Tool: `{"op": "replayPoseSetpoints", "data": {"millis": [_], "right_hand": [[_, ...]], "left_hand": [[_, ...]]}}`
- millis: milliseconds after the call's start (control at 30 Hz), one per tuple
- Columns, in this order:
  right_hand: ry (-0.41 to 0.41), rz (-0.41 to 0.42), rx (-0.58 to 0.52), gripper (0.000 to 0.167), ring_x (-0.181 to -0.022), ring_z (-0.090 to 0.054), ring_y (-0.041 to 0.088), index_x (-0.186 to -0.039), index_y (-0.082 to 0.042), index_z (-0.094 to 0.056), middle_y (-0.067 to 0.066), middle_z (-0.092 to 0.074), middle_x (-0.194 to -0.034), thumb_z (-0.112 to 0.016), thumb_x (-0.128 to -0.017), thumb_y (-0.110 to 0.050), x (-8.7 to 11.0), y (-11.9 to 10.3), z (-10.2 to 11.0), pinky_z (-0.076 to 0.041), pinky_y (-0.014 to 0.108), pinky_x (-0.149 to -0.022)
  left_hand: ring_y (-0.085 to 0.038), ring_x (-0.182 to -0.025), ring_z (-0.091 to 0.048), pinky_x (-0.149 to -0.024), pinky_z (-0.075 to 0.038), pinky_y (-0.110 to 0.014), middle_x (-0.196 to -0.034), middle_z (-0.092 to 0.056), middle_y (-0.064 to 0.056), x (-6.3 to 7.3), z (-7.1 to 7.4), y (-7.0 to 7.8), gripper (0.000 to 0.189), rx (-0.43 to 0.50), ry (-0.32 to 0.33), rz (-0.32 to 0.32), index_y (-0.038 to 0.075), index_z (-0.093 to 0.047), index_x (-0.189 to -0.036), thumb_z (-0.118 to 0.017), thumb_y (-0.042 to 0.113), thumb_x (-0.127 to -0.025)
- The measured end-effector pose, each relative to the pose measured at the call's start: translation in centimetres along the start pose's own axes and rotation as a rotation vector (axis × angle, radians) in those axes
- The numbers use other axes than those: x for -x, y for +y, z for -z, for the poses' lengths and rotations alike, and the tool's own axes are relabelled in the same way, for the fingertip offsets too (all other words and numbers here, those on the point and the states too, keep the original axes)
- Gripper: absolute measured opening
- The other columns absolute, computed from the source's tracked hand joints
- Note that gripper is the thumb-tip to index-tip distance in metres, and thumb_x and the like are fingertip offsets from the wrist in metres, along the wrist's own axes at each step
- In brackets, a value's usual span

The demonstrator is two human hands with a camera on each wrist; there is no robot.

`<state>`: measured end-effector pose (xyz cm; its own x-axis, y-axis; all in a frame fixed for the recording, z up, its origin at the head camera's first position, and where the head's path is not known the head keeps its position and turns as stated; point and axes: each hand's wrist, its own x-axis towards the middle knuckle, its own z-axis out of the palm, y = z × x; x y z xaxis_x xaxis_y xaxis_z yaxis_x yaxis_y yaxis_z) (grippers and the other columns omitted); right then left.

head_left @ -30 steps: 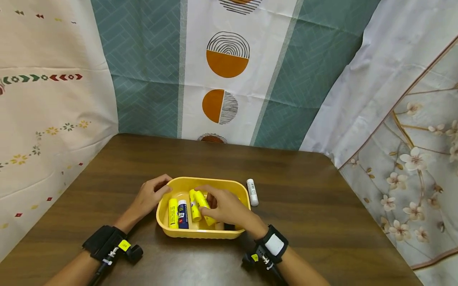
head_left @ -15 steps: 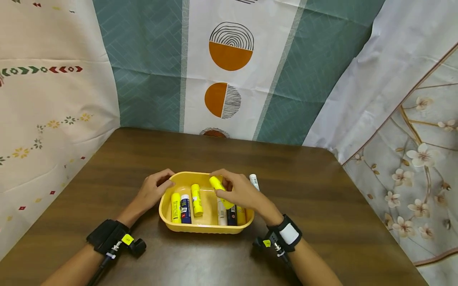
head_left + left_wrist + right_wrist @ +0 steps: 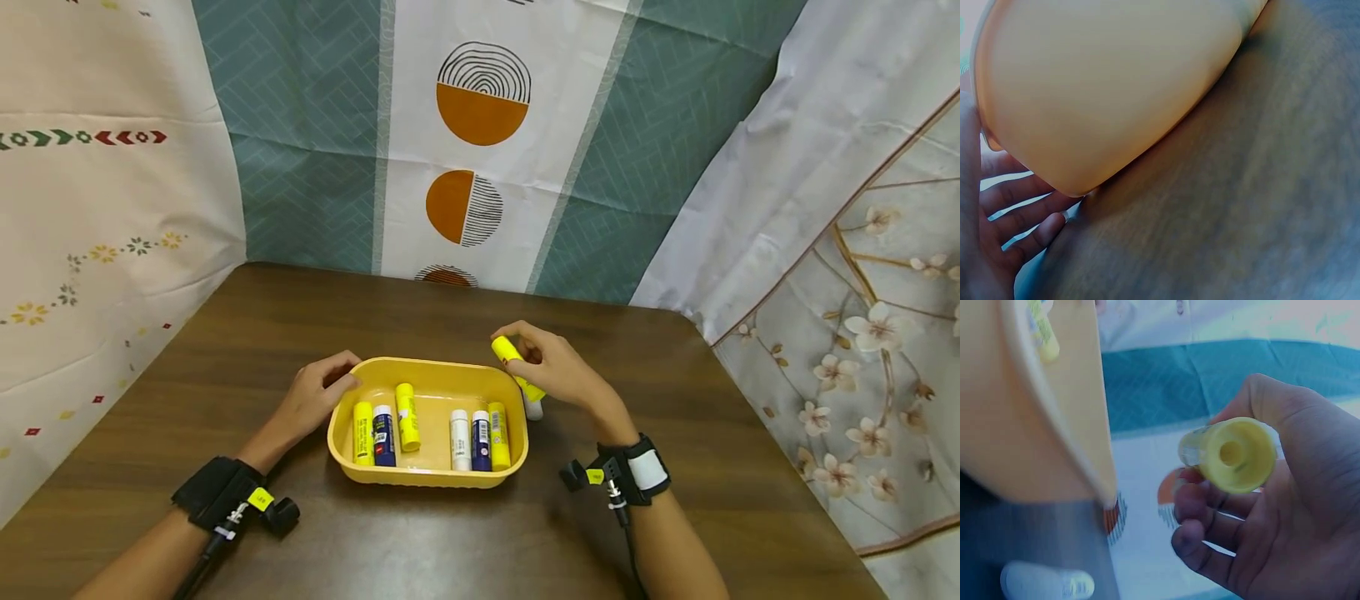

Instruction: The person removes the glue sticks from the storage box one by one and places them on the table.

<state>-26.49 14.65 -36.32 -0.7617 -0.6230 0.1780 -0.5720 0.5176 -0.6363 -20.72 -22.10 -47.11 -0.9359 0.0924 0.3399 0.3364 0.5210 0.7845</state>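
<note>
My right hand (image 3: pixel 558 367) pinches a yellow glue stick (image 3: pixel 519 368) between thumb and fingers, just above and right of the yellow plastic basket (image 3: pixel 427 477). In the right wrist view the hollow end of that glue stick (image 3: pixel 1241 456) faces the camera. My left hand (image 3: pixel 315 396) holds the basket's left rim, its fingers (image 3: pixel 1029 215) along the outer wall. Inside the basket, a yellow glue stick (image 3: pixel 363 433), a blue one (image 3: pixel 384 437) and another yellow one (image 3: pixel 407 417) lie at left. At right lie a white (image 3: pixel 461 442), a blue (image 3: pixel 481 442) and a yellow one (image 3: pixel 498 437).
On the brown wooden table (image 3: pixel 420 550), a white glue stick (image 3: pixel 533 408) lies right of the basket, partly hidden by my right hand; the right wrist view shows this white stick (image 3: pixel 1044 581) too. Patterned cloths (image 3: pixel 315 167) hang behind and beside the table.
My right hand has lifted the yellow glue stick out of the basket and carried it right, past the right rim. The left hand stays at the left rim.
</note>
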Motion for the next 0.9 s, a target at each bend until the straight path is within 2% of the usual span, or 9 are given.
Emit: {"op": "replayPoseSetpoints", "data": {"millis": [200, 400, 533, 667, 900], "right_hand": [[-0.066, -0.045, 0.028, 0.04, -0.065, -0.053, 0.018, -0.133, -0.011, -0.057, 0.005, -0.058, -0.079, -0.061, -0.094, -0.019, -0.2, 1.9, 0.5, -0.047, 0.03, -0.059], [-0.106, -0.141, 0.053, 0.044, -0.069, -0.056, 0.018, -0.135, -0.009, -0.054, 0.008, -0.062, -0.087, -0.063, -0.093, -0.022, -0.2, 3.2, 0.0, -0.049, 0.03, -0.062], [-0.113, -0.209, 0.127, 0.046, -0.072, -0.058, 0.019, -0.136, -0.012, -0.055, 0.008, -0.062, -0.093, -0.065, -0.093, -0.025, -0.8, 3.2, -0.4, -0.05, 0.03, -0.064], [-0.13, -0.253, 0.185, 0.046, -0.069, -0.058, 0.018, -0.134, -0.012, -0.056, 0.008, -0.062, -0.091, -0.067, -0.092, -0.026, -0.8, 3.1, -0.6, -0.051, 0.03, -0.061], [-0.15, -0.337, 0.22, 0.049, -0.074, -0.057, 0.02, -0.134, -0.012, -0.055, 0.009, -0.061, -0.094, -0.069, -0.09, -0.029, -0.2, 3.1, -0.6, -0.05, 0.03, -0.064]], "left_hand": [[-0.024, -0.087, -0.059, -0.079, -0.052, -0.025, -0.101, -0.067, -0.008, -0.2, -0.1, 0.1, 0.016, 0.008, -0.001, 0.002, 0.008, -0.067, -0.111, -0.056, 0.011, -0.099], [-0.025, -0.087, -0.059, -0.078, -0.052, -0.024, -0.099, -0.067, -0.008, -0.2, 0.0, 0.0, 0.015, 0.008, -0.002, -0.006, 0.008, -0.067, -0.11, -0.056, 0.01, -0.099], [-0.025, -0.087, -0.059, -0.079, -0.052, -0.024, -0.1, -0.067, -0.009, 0.0, 0.3, -0.2, 0.016, 0.004, 0.001, 0.003, 0.008, -0.066, -0.112, -0.056, 0.012, -0.1], [-0.025, -0.087, -0.058, -0.079, -0.052, -0.025, -0.1, -0.067, -0.008, 0.1, 0.3, -0.2, 0.016, 0.005, 0.004, 0.011, 0.008, -0.067, -0.112, -0.056, 0.012, -0.1], [-0.025, -0.087, -0.059, -0.078, -0.052, -0.027, -0.099, -0.067, -0.007, -0.2, 0.2, -0.2, 0.015, 0.01, -0.007, 0.003, 0.009, -0.067, -0.111, -0.056, 0.012, -0.1]]}}
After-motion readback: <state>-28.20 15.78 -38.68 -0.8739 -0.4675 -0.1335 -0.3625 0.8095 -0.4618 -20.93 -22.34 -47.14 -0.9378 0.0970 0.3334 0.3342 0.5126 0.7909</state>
